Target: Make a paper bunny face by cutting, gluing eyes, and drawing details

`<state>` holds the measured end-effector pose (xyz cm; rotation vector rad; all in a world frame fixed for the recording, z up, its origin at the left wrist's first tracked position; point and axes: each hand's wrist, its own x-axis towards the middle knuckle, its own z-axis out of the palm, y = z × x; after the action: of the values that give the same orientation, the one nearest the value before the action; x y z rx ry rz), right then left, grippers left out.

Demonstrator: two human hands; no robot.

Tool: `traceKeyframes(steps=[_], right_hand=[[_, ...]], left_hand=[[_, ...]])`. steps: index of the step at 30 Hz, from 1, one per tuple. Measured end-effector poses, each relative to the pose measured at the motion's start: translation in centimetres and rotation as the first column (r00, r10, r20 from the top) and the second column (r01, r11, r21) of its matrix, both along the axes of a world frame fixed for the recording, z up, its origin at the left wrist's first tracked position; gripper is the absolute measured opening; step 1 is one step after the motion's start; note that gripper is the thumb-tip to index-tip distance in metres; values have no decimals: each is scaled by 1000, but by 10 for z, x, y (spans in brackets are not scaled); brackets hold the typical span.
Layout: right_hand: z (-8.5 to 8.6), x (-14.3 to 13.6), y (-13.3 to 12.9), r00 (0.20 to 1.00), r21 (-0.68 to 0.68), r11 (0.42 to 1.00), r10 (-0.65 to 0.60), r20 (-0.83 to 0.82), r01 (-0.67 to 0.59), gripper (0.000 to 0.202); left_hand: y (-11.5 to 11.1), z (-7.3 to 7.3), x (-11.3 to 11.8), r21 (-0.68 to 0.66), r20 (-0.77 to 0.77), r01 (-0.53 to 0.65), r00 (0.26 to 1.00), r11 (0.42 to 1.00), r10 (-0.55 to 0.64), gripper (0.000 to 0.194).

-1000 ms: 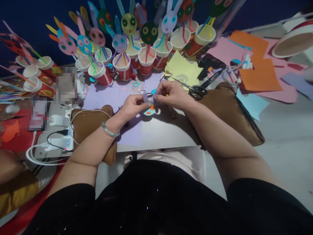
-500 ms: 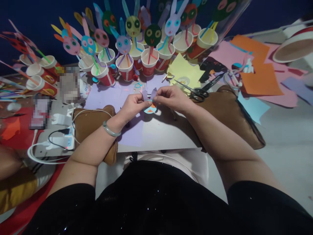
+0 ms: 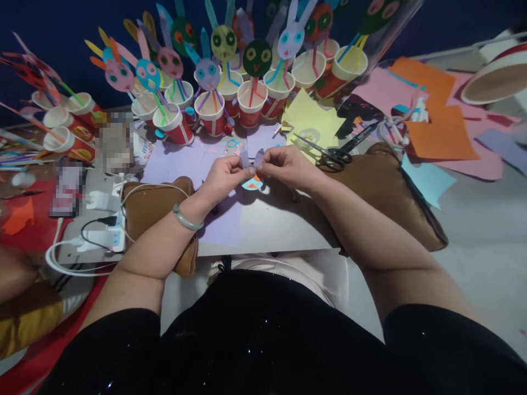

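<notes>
The left hand [image 3: 224, 173] and right hand [image 3: 289, 164] pinch a small blue paper face [image 3: 252, 186] with purple ears [image 3: 245, 159] over the tabletop [image 3: 284, 227], purple paper [image 3: 222, 222] lying just left, scissors [image 3: 329, 156] near the right hand, and paper cups [image 3: 250, 116] standing farther back.

Can count one left hand [image 3: 227, 174] and one right hand [image 3: 286, 164], with two purple paper ears [image 3: 259, 157] and one light blue paper disc [image 3: 252, 184] at the fingertips. Make it at least ten paper cups [image 3: 248, 116] in the main group, at least ten paper faces [image 3: 257, 59] above those, and three more cups [image 3: 74, 149] in the left cluster. Add one bangle [image 3: 187, 218], two brown cushions [image 3: 382, 192], one pair of scissors [image 3: 325, 153], one blurred phone [image 3: 66, 189] and one pale blue sheet [image 3: 428, 178], but cannot count the overlapping pink sheets [image 3: 385, 85].
</notes>
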<state>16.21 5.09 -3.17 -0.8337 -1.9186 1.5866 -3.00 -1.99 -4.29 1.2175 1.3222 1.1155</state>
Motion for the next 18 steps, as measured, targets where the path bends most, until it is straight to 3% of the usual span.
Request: traceKeyframes(steps=[11,18], right_hand=[[-3,-2,0,1000,1,1000,3,-21,-3,39],[-3,-3,-1,998,-1,999,-52,20,52,34]], left_hand=[[0,0,0,13,24,-6,1000,1000,6,40],[1,3,0,-11,53,15,998,1000,-15,30]])
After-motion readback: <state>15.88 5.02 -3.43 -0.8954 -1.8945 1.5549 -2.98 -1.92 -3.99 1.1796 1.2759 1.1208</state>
